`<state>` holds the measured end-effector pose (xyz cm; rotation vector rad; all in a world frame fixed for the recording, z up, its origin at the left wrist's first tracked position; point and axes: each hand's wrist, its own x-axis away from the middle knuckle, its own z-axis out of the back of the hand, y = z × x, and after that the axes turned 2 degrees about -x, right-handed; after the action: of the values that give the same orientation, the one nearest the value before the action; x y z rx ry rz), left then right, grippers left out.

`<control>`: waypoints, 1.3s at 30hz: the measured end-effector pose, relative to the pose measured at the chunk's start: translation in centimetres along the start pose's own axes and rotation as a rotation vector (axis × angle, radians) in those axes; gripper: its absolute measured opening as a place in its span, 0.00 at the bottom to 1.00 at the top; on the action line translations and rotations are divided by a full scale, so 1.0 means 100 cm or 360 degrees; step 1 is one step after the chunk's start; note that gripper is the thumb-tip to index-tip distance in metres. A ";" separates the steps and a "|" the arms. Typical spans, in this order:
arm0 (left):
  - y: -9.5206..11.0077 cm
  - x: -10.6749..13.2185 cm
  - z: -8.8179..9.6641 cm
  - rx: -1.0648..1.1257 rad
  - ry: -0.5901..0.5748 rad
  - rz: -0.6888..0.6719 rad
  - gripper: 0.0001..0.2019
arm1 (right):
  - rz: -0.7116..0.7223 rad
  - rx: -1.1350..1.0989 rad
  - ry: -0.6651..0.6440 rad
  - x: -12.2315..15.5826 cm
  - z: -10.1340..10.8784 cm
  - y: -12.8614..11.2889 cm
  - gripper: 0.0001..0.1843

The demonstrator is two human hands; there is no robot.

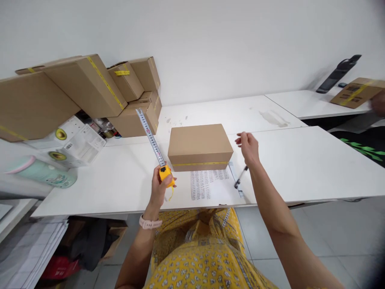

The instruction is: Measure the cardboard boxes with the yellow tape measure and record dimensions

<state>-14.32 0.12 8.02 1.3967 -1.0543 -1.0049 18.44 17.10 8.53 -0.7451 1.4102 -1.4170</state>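
Observation:
My left hand (pixel 159 186) is wrapped round a yellow tape measure (pixel 165 175). Its metal blade (pixel 150 136) sticks out, slanting up and away to the left of a closed cardboard box (pixel 200 140). Yellow tape runs along the box's front side. Just off the box's right end, my right hand (pixel 249 147) is raised with curled fingers, and nothing shows in them. A pen (pixel 240 178) lies below my right wrist, partly hidden by it, across the edge of a printed sheet (pixel 221 188). The box covers the far part of that sheet.
Cardboard boxes (pixel 87 84) are stacked at the left back, above a white carton with avocado pictures (pixel 78 140). A mint green bottle (pixel 45 172) stands at the left. At the far right, a dark bottle (pixel 338 74) stands near another person's blurred hand (pixel 378 103) at a taped box (pixel 355 93).

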 end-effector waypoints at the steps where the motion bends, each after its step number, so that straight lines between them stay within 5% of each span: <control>1: -0.005 -0.007 0.004 0.0024 -0.0033 0.0038 0.33 | -0.0024 0.0050 -0.0101 0.016 0.007 0.010 0.32; 5: 0.001 -0.029 0.007 0.0091 -0.0196 0.0074 0.33 | 0.0176 0.0191 -0.0395 0.044 0.010 0.015 0.38; 12: 0.054 -0.050 0.007 0.0047 -0.0244 -0.0226 0.30 | 0.0313 0.0352 -0.0336 0.005 -0.015 -0.036 0.38; 22: 0.054 -0.061 0.005 -0.0158 -0.0274 -0.0203 0.31 | 0.0423 0.0519 -0.0461 -0.036 -0.026 -0.048 0.31; 28: 0.049 -0.022 -0.018 -0.0145 -0.0111 -0.0352 0.34 | 0.0981 0.0799 -0.0449 -0.031 -0.052 -0.068 0.16; 34: 0.020 0.034 -0.060 0.0106 -0.0704 0.0120 0.33 | 0.1165 0.0998 -0.0418 -0.018 -0.062 -0.072 0.20; 39: -0.004 0.049 -0.077 0.0246 -0.0789 0.0352 0.33 | 0.1102 0.1046 -0.0397 -0.016 -0.064 -0.074 0.18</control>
<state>-5.65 -2.71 8.05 1.1408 -1.6433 -1.1515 11.63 20.00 15.15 0.0121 0.7986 -1.0735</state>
